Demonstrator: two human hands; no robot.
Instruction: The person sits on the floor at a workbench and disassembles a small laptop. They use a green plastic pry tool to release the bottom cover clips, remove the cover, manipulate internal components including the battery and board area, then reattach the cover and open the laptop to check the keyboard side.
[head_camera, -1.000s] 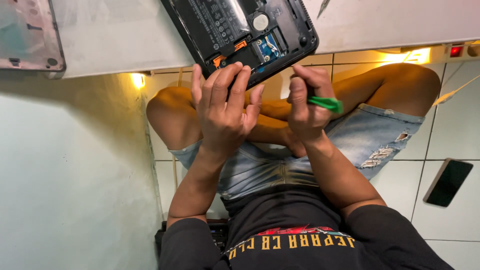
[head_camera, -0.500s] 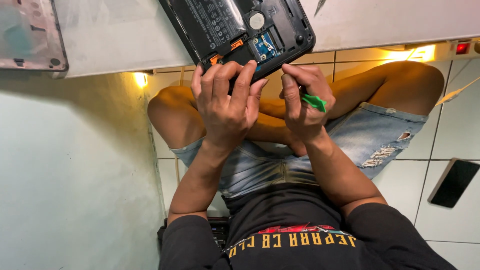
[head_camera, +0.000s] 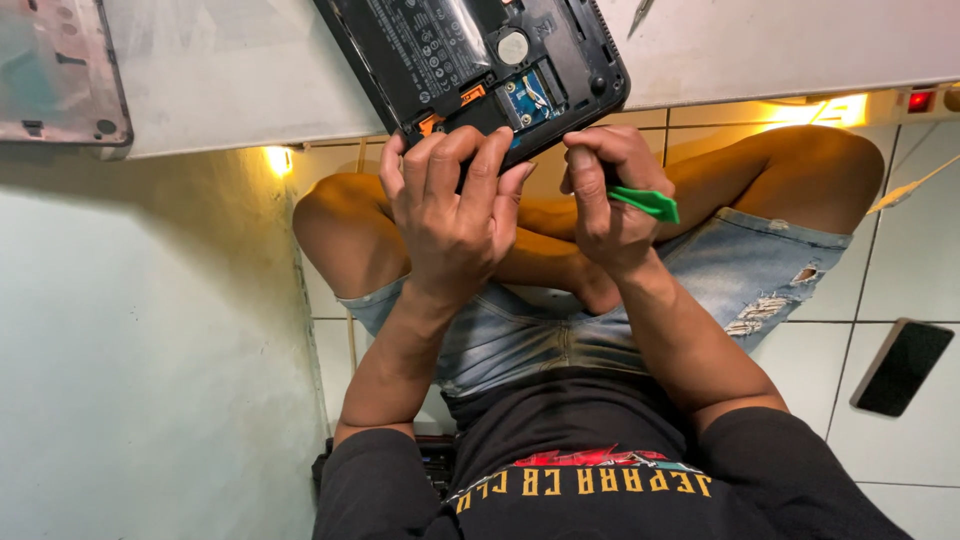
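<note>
We see an opened black laptop base (head_camera: 470, 60) lying bottom-up at the edge of a pale worktop (head_camera: 780, 50), its inner boards, a round coin cell and a small blue card exposed, just beyond both of our hands. Our left hand (head_camera: 450, 215) rests its fingertips on the near edge of the laptop base, fingers spread and curled over the rim, so its grip is pressing on the casing rather than closed around it. Our right hand (head_camera: 610, 200) sits just beside the left, its grip closed on a green plastic pry tool (head_camera: 645, 203), whose flat end sticks out to the right of the fist; the fingers bend toward the same near edge of the laptop base, though we cannot tell whether the tool's other end touches it. Below both hands are our crossed bare legs in torn denim shorts (head_camera: 740, 280), over a white tiled floor (head_camera: 900, 270). Well to the right of the right hand a dark phone (head_camera: 900, 367) lies on the tiles. Far to the left of the left hand, a grey laptop cover (head_camera: 60, 70) rests on the worktop.
</note>
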